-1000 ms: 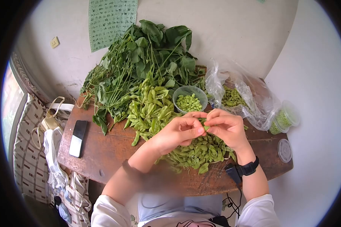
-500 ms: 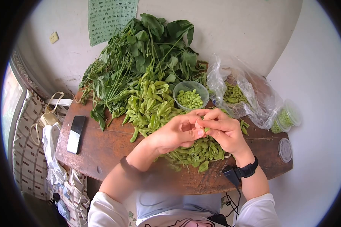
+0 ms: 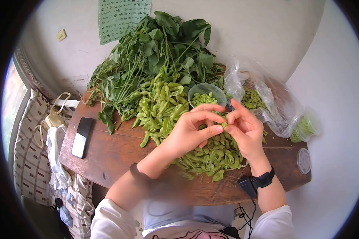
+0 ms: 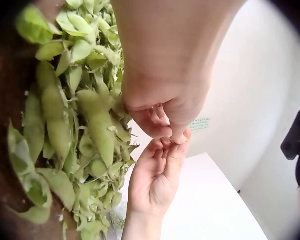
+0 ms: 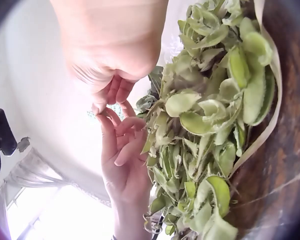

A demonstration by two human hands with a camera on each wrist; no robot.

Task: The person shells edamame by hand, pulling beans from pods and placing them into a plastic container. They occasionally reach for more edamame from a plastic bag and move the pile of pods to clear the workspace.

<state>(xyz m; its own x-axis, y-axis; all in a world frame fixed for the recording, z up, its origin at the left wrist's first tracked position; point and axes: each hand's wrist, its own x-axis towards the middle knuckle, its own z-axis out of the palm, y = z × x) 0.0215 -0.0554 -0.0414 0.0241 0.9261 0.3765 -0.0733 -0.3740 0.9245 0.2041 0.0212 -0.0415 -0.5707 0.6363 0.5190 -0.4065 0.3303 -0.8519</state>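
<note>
In the head view my left hand [image 3: 189, 133] and right hand [image 3: 245, 131] meet over the table. Between their fingertips they pinch a small green soybean pod [image 3: 224, 125], largely covered by the fingers. My right index finger stands raised off it. Under the hands spreads a heap of opened pod husks [image 3: 211, 161]. Just behind them stands a clear plastic bowl [image 3: 210, 88] of shelled green beans [image 3: 203, 98], partly covered by my fingers. A pile of plump whole pods [image 3: 161, 105] lies to the left of the bowl.
Leafy bean plants [image 3: 159, 47] are heaped against the wall. At the right are a plastic bag [image 3: 281, 115] of pods, a tub [image 3: 306, 127] of green beans and a clear lid [image 3: 304, 160]. A phone [image 3: 82, 137] lies on the wooden table's left.
My right index finger has lifted and the right hand has opened out from the left. Both hands have shifted slightly right in view, and the scene has shifted a little with the head.
</note>
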